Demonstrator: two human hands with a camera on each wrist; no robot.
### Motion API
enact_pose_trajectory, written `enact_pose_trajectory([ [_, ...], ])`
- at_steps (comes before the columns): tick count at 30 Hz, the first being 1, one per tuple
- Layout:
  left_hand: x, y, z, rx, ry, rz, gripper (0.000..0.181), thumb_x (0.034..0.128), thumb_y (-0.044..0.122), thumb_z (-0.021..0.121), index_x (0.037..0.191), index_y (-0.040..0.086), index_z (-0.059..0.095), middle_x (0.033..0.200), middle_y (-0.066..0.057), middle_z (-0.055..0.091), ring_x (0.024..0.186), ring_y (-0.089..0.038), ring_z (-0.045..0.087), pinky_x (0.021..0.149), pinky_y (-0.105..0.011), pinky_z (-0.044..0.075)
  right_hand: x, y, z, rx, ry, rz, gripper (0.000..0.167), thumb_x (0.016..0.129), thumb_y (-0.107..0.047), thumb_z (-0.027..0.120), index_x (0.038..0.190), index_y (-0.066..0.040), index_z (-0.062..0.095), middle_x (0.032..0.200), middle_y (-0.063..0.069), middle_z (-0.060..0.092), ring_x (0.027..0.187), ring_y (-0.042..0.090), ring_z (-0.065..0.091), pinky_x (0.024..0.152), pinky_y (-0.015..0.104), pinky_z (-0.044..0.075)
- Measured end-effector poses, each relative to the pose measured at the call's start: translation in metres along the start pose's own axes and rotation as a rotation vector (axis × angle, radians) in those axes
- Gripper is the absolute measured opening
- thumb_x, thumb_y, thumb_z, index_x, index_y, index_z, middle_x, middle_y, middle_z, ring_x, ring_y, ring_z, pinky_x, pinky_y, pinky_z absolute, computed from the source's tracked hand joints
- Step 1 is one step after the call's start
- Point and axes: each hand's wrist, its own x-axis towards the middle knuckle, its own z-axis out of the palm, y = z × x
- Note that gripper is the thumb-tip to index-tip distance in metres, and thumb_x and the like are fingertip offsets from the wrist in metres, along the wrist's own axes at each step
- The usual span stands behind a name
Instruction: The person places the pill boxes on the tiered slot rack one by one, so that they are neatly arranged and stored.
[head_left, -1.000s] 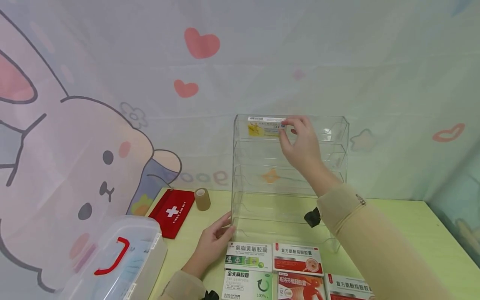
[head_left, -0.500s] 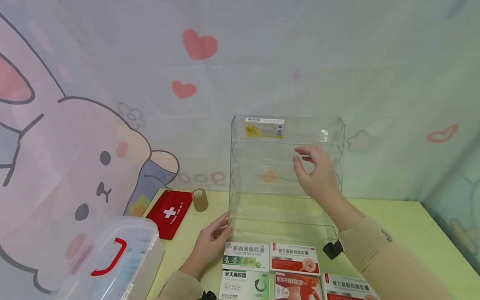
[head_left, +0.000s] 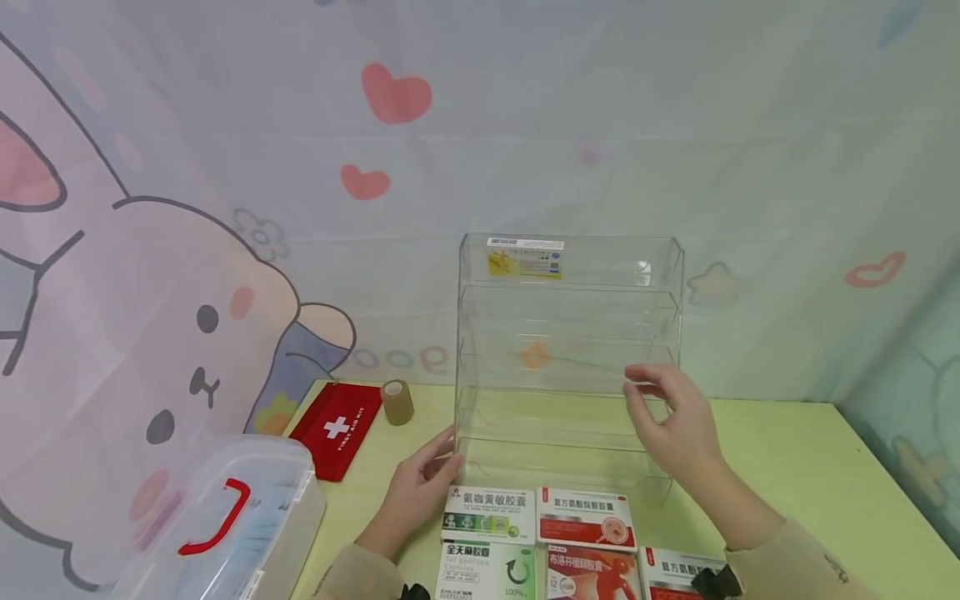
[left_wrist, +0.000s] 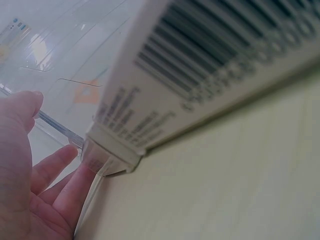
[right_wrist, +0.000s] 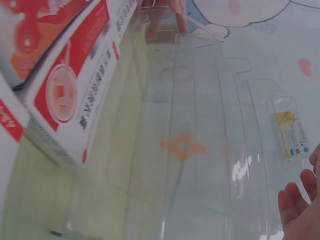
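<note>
A clear tiered display rack [head_left: 570,367] stands on the table against the backdrop. In its top tier, toward the left, sits a small yellow-and-white medicine box [head_left: 525,260]. My left hand [head_left: 420,492] holds the rack's lower left side; the left wrist view shows the thumb and fingers [left_wrist: 55,170] on either side of its edge. My right hand [head_left: 678,421] is in front of the rack's right side, holding nothing, its fingers loosely bent. Closest to the rack are a green-and-white capsule box [head_left: 489,512] and a red-and-white capsule box [head_left: 587,517].
Nearer me lie another green-and-white box [head_left: 486,571], a red box [head_left: 592,573] and a red-and-white box [head_left: 675,571], partly covered by the right wrist strap. A clear-lidded case [head_left: 240,517] with a red handle, a first aid pouch [head_left: 337,429] and a tan roll [head_left: 397,402] are left.
My right hand has let go of the yellow-and-white box in the top tier and moved down and to the right. My left hand stays at the rack's side.
</note>
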Motion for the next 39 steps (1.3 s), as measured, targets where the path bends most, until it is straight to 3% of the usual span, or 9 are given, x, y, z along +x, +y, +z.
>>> enact_pose_trajectory([
  [8,-0.003,0.002,-0.001,0.024,-0.008,-0.004,0.054,0.1068,0.038,0.074,0.158,0.042,0.059,0.152,-0.010,0.071,0.123,-0.022,0.078,0.103,-0.028,0.064,-0.042,0.013,-0.013,0.012,-0.012,0.032,0.028,0.091,0.015,0.075,0.117,0.004,0.075,0.110,0.017,0.077,0.106,-0.015,0.064,0.095,0.003,0.053],
  [17,-0.004,0.003,-0.001,0.022,-0.006,-0.003,0.054,0.1073,0.035,0.074,0.158,0.042,0.059,0.152,-0.010,0.070,0.123,-0.022,0.079,0.101,-0.024,0.063,-0.076,0.015,-0.019,-0.009,-0.050,0.078,0.030,0.091,0.016,0.076,0.116,0.000,0.075,0.112,0.006,0.077,0.105,-0.015,0.066,0.093,0.004,0.055],
  [25,-0.003,0.002,-0.001,0.022,-0.002,-0.002,0.054,0.1070,0.034,0.074,0.158,0.040,0.059,0.152,-0.011,0.071,0.122,-0.023,0.079,0.101,-0.026,0.064,-0.097,0.014,-0.033,-0.075,-0.128,0.133,0.032,0.091,0.012,0.079,0.118,-0.006,0.075,0.112,0.008,0.078,0.100,-0.006,0.070,0.092,0.002,0.054],
  [32,-0.004,0.002,0.000,0.012,0.000,-0.007,0.054,0.1070,0.033,0.074,0.158,0.041,0.060,0.151,-0.011,0.071,0.121,-0.022,0.079,0.099,-0.023,0.063,-0.106,0.013,-0.051,-0.153,-0.303,0.244,0.031,0.096,-0.002,0.083,0.123,-0.015,0.074,0.115,-0.001,0.078,0.099,-0.007,0.069,0.086,0.012,0.061],
  [36,-0.003,0.002,0.000,0.007,-0.013,-0.004,0.054,0.1073,0.034,0.074,0.158,0.041,0.059,0.151,-0.011,0.071,0.121,-0.022,0.079,0.099,-0.022,0.062,-0.112,0.013,-0.063,-0.199,-0.449,0.376,0.030,0.100,-0.016,0.083,0.129,-0.017,0.073,0.120,-0.004,0.078,0.100,-0.006,0.068,0.087,0.024,0.066],
  [39,-0.003,0.001,0.000,0.014,-0.006,-0.001,0.053,0.1071,0.036,0.074,0.158,0.042,0.059,0.151,-0.010,0.071,0.121,-0.022,0.080,0.100,-0.024,0.063,-0.115,0.018,-0.071,-0.205,-0.565,0.489,0.034,0.102,-0.026,0.081,0.133,-0.015,0.072,0.128,-0.003,0.077,0.105,0.001,0.071,0.089,0.027,0.065],
])
